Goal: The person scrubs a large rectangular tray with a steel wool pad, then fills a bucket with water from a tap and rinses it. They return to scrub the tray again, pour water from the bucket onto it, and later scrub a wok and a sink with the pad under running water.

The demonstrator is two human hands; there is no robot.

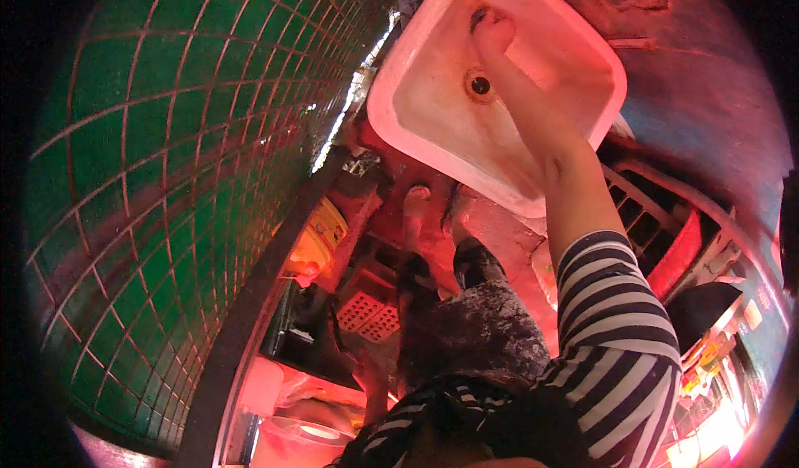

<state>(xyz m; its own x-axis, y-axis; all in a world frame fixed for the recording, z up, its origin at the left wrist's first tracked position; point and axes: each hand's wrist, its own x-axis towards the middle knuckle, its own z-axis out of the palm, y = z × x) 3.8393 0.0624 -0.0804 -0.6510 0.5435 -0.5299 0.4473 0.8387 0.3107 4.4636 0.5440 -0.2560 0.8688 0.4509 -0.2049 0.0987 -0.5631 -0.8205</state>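
A white sink (499,193) with brownish stains lies ahead of me, its round dark drain (480,85) open near the middle of the basin. Across the basin stretches my right arm, bare below a striped sleeve. My right hand (498,31) is closed at the far inner wall, gripping a small dark wad (478,19) pressed to the surface; its exact kind is too small to tell. Low at my left side hangs my left hand (364,368), dim, beside a thin dark shape that it may be holding. Its fingers do not show clearly.
A green wall with a wire grid (191,135) rises on the left. Below are a perforated reddish crate (366,314), a yellow container (320,235) and a round-lidded tub (308,430). A slatted rack (637,210) stands right of the sink. My feet are below the sink's near edge.
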